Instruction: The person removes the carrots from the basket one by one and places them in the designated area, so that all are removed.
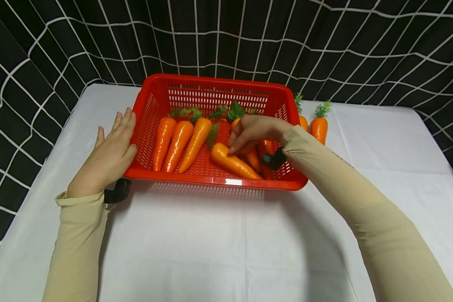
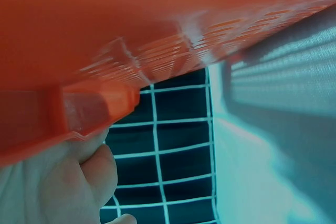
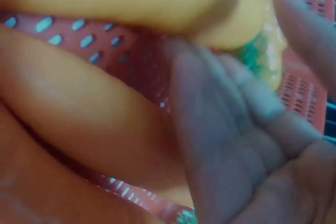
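A red plastic basket [image 1: 181, 178] holds several orange toy carrots with green tops. My left hand [image 1: 111, 153] lies with straight fingers along the basket's left rim; the left wrist view shows fingers [image 2: 79, 177] against the outside of that rim. Inside the right half, my right hand [image 1: 256, 130] reaches down over a carrot [image 1: 234, 161] lying aslant. In the right wrist view, my right hand [image 3: 247, 129] has fairly straight fingers beside the nearest carrot [image 3: 136, 3], with the thumb standing apart. More carrots [image 1: 253, 159] lie partly hidden beneath this hand.
Three carrots [image 1: 179, 144] lie side by side in the basket's left half. Outside its right wall, another carrot [image 1: 318, 129] and a partly hidden carrot [image 1: 303, 123] rest on the white tablecloth [image 1: 196, 243]. A black cloth with white grid lines [image 1: 226, 37] hangs behind.
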Available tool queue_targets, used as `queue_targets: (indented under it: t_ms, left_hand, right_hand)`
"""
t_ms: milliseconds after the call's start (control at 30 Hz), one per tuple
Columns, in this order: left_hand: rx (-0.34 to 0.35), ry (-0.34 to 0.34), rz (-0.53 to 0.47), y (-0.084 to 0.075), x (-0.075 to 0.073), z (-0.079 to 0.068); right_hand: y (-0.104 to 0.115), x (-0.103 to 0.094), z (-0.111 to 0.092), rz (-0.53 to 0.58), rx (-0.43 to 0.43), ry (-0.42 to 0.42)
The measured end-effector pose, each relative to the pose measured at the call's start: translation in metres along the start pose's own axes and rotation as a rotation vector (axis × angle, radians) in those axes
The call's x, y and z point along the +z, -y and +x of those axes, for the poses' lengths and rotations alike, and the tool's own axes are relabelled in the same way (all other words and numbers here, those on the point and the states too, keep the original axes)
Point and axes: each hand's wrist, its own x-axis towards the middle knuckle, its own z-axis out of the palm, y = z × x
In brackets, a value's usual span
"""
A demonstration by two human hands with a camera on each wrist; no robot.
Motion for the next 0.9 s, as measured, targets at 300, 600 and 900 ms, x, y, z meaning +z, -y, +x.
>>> queue_targets:
  t_ms: [300,600,900]
  left_hand:
    - [0.002,0.007,0.005,0.003,0.000,0.001]
    - [0.000,0.007,0.007,0.003,0.000,0.002]
    - [0.001,0.001,-0.001,0.002,0.001,0.002]
  right_hand:
    - [0.004,0.014,0.006,-0.159,0.024,0.247]
    - [0.003,0.021,0.016,-0.244,0.007,0.321]
    - [0.002,0.024,0.018,-0.334,-0.076,0.348]
